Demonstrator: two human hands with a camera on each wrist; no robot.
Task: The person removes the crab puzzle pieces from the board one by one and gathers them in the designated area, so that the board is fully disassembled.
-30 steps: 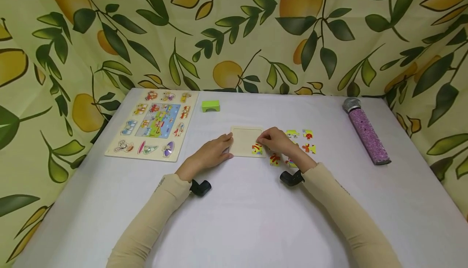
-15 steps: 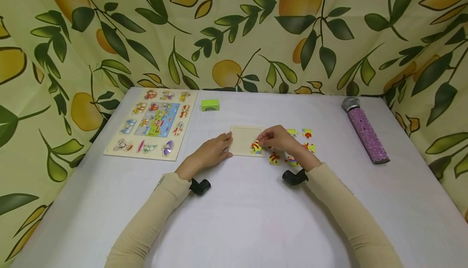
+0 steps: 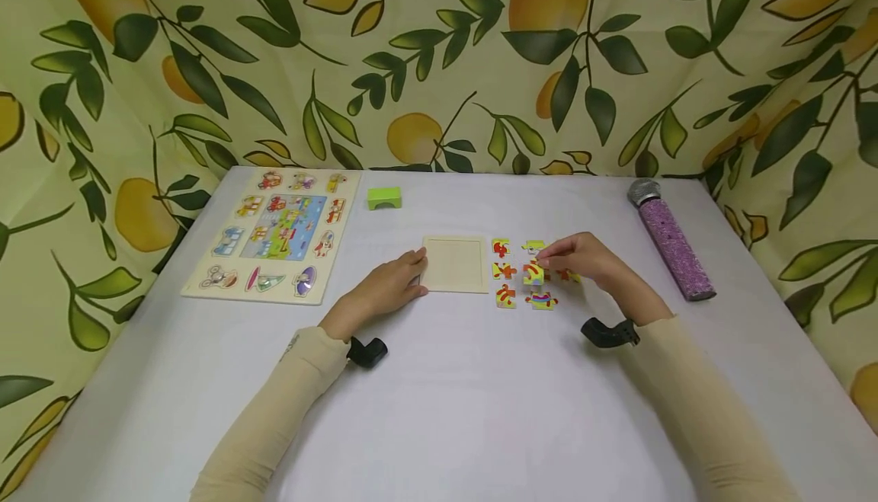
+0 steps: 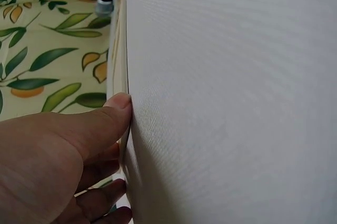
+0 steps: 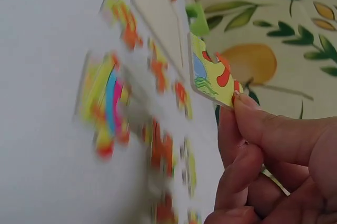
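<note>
My right hand (image 3: 583,254) pinches a yellow puzzle piece (image 5: 213,74) with red and blue printing between thumb and fingers. In the head view that piece is raised over the other loose puzzle pieces (image 3: 542,301), which lie right of the square wooden puzzle tray (image 3: 454,264). No piece lies in the tray. My left hand (image 3: 391,285) touches the tray's left edge, thumb near its front corner and fingers farther back. The left wrist view shows the thumb (image 4: 118,109) against that edge. Some loose pieces are partly hidden beneath my right hand.
A larger picture-puzzle board (image 3: 274,239) lies at the back left. Near it stands a small green arch block (image 3: 384,198). A glittery purple microphone (image 3: 675,247) lies on the right. A fruit-patterned cloth (image 3: 414,136) hangs behind the white table (image 3: 446,403).
My right hand lifts the puzzle piece out of the tray's front right corner and carries it right, over the loose pieces. My left hand stays at the tray. The head view shifts slightly.
</note>
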